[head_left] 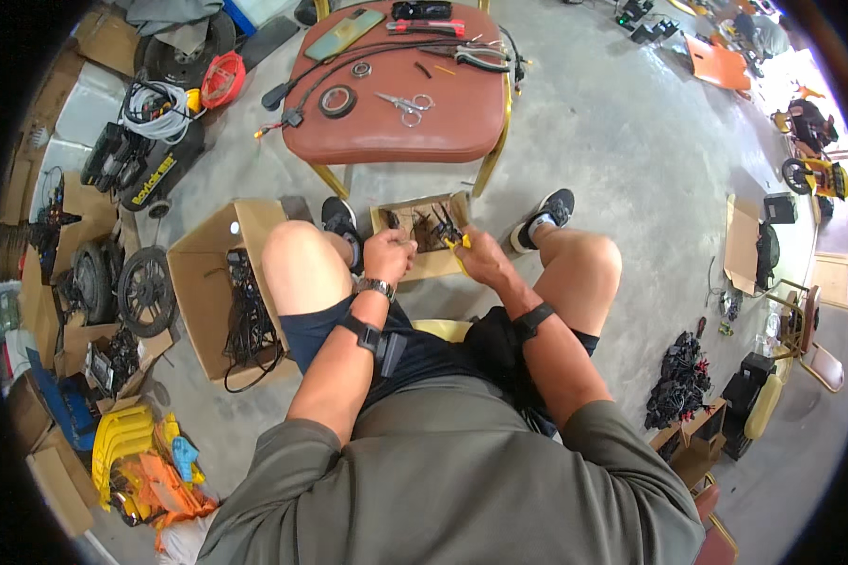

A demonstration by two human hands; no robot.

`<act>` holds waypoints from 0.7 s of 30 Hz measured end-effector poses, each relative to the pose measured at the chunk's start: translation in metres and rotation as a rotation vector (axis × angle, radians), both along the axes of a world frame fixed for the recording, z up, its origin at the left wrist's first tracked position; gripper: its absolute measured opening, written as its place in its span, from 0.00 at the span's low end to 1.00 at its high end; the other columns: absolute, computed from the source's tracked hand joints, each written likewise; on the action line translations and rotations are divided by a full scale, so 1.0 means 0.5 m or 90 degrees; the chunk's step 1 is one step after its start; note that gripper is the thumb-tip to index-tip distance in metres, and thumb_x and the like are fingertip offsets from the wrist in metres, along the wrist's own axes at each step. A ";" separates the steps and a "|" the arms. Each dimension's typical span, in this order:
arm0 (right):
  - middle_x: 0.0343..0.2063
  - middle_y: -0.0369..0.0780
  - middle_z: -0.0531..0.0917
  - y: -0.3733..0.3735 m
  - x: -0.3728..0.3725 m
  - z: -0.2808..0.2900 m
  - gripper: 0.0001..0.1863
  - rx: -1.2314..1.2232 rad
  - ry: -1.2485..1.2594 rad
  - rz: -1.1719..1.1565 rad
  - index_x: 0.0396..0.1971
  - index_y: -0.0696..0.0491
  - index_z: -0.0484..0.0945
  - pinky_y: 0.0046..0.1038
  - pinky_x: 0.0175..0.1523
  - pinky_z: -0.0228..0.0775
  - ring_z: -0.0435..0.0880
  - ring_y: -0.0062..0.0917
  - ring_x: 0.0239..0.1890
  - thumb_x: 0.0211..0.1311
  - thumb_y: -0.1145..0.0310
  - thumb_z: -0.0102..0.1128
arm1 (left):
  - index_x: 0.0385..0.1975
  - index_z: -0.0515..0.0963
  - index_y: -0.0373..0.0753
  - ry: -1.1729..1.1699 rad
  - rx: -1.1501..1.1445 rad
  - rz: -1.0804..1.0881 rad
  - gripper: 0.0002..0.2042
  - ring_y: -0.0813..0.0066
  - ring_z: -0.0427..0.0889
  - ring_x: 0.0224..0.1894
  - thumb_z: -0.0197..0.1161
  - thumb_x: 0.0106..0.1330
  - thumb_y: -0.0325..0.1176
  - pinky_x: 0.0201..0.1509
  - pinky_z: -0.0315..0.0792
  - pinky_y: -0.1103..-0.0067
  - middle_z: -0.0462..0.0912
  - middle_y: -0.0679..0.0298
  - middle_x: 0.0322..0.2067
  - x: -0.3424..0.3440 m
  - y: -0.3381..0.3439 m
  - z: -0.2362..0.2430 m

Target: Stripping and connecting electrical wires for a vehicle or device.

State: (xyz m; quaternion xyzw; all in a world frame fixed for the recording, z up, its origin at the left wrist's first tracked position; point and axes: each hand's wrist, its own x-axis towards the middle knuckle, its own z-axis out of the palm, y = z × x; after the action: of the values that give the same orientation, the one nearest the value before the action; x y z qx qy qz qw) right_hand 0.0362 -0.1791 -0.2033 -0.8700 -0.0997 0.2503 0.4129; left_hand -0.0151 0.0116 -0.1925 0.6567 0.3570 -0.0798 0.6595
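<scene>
My right hand is wrapped round a pair of pliers with yellow handles, its dark jaws pointing up and left. Level with it, my left hand is closed in a pinch, and whatever lies between its fingertips is too small to name. Both hands are over a small shallow cardboard box between my knees, with dark bits of wire in it. Just beyond stands a chair with a reddish-brown seat. It bears scissors, a roll of black tape, grey-handled pliers, a black cable and a phone.
A tall open carton holding black cables stands by my left knee. Farther left are wheels, boxes and yellow plastic parts. To the right, a heap of black cables lies on the concrete floor.
</scene>
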 end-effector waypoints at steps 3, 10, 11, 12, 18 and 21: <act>0.33 0.58 0.80 0.008 0.001 0.039 0.17 -0.030 0.034 0.019 0.41 0.61 0.74 0.41 0.45 0.70 0.78 0.52 0.41 0.56 0.66 0.55 | 0.32 0.79 0.30 0.029 0.055 -0.016 0.06 0.79 0.74 0.15 0.64 0.56 0.25 0.16 0.66 0.82 0.80 0.62 0.21 -0.001 0.007 -0.004; 0.28 0.54 0.80 0.007 0.008 0.068 0.17 0.036 0.172 0.060 0.37 0.61 0.75 0.38 0.40 0.70 0.80 0.44 0.32 0.51 0.63 0.57 | 0.41 0.78 0.27 0.033 -0.085 -0.058 0.11 0.75 0.80 0.23 0.61 0.58 0.21 0.22 0.72 0.81 0.82 0.59 0.27 0.022 0.014 0.026; 0.27 0.53 0.80 0.006 0.010 0.059 0.17 0.049 0.159 0.086 0.36 0.61 0.76 0.37 0.40 0.70 0.80 0.43 0.31 0.51 0.63 0.57 | 0.42 0.77 0.27 0.026 -0.115 -0.048 0.12 0.74 0.80 0.24 0.61 0.58 0.21 0.24 0.73 0.81 0.82 0.58 0.29 0.027 0.013 0.029; 0.26 0.52 0.80 0.005 0.012 0.051 0.17 0.061 0.145 0.112 0.35 0.61 0.76 0.37 0.39 0.70 0.80 0.41 0.30 0.51 0.63 0.57 | 0.45 0.76 0.26 0.029 -0.117 -0.063 0.14 0.72 0.81 0.27 0.61 0.58 0.21 0.27 0.75 0.80 0.82 0.56 0.32 0.031 0.017 0.029; 0.29 0.53 0.81 0.011 0.030 0.029 0.17 0.109 0.153 0.125 0.37 0.59 0.76 0.37 0.39 0.70 0.80 0.43 0.32 0.50 0.64 0.58 | 0.38 0.78 0.27 0.005 -0.124 -0.045 0.08 0.73 0.81 0.24 0.59 0.59 0.20 0.26 0.78 0.79 0.82 0.57 0.27 0.045 0.016 0.037; 0.32 0.54 0.81 0.016 0.030 0.044 0.18 0.070 0.136 0.135 0.41 0.59 0.75 0.38 0.41 0.70 0.81 0.44 0.36 0.51 0.64 0.57 | 0.43 0.76 0.28 0.027 -0.126 -0.060 0.12 0.74 0.80 0.26 0.60 0.59 0.22 0.27 0.75 0.79 0.82 0.58 0.30 0.042 0.018 0.044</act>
State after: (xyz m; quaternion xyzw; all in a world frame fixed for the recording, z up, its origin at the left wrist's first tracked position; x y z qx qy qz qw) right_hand 0.0513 -0.1710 -0.1811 -0.7992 -0.1603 0.3774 0.4394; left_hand 0.0060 0.0205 -0.1705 0.6025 0.3304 -0.1594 0.7089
